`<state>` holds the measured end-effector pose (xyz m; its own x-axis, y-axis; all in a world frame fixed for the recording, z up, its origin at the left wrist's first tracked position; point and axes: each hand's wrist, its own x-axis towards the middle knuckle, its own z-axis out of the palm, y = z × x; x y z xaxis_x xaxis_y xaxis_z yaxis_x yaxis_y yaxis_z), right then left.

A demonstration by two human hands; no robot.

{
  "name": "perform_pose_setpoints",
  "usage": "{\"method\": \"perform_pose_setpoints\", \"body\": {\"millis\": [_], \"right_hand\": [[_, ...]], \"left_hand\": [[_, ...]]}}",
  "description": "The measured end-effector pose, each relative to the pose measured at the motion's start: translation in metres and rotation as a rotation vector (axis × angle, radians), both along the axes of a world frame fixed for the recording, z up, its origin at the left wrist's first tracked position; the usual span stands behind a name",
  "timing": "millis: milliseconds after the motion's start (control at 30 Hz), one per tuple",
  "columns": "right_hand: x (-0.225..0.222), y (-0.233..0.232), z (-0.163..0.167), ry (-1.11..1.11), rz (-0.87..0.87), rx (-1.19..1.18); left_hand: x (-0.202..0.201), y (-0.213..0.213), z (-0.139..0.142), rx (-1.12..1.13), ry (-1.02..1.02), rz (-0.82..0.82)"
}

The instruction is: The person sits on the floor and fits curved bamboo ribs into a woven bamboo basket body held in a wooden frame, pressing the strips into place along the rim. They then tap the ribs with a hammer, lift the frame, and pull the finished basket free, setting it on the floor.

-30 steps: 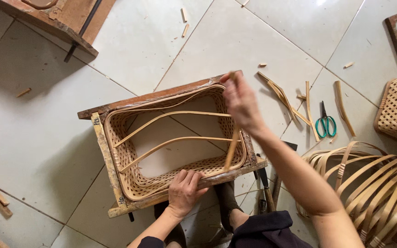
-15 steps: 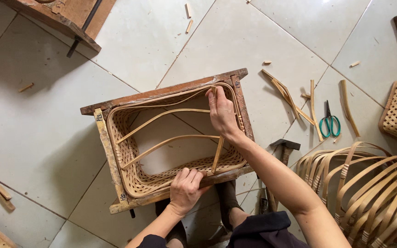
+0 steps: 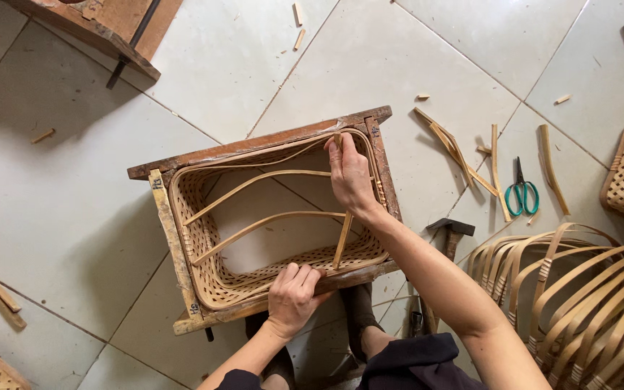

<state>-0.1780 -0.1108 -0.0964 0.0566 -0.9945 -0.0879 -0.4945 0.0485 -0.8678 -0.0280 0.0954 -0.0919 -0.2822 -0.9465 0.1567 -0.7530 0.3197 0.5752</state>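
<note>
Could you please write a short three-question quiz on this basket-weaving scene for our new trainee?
1. True or false: the right hand presses a bamboo strip at the far rim of the woven basket.
2. What does the left hand grip? A) the scissors B) the near edge of the wooden frame C) the hammer
3. What colour are the handles of the scissors on the floor?

Key: 1 true; 2 B; 3 green.

Basket-weaving workshop: bamboo strips [image 3: 456,148], wooden mould [image 3: 269,141].
</note>
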Motion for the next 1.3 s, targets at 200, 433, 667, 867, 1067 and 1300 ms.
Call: {"method": "perform_pose_setpoints", "body": {"millis": [200, 433, 667, 867, 1067, 1300], "right_hand": [[-0.002, -0.003, -0.002, 0.065, 0.019, 0.027], [0.005, -0.005, 0.013, 0.137, 0.034, -0.075], [0.019, -0.011, 0.035, 0.253, 0.059, 0.026], [0.015, -0.01, 0.026, 0.233, 0.063, -0.063], [0.011, -0.013, 0.01, 0.223, 0.031, 0.036], [0.009, -0.015, 0.003, 0.248, 0.064, -0.065]], "left_hand": [[0.0, -0.005, 0.011, 0.039, -0.035, -0.009], [0.013, -0.078, 0.011, -0.045, 0.062, -0.133], [0.045, -0.201, -0.029, -0.297, -0.208, 0.122], [0.045, -0.154, -0.034, -0.143, -0.188, 0.161], [0.072, -0.135, -0.028, -0.255, -0.192, 0.334], [0.086, -0.154, -0.046, -0.136, 0.041, 0.289]]}}
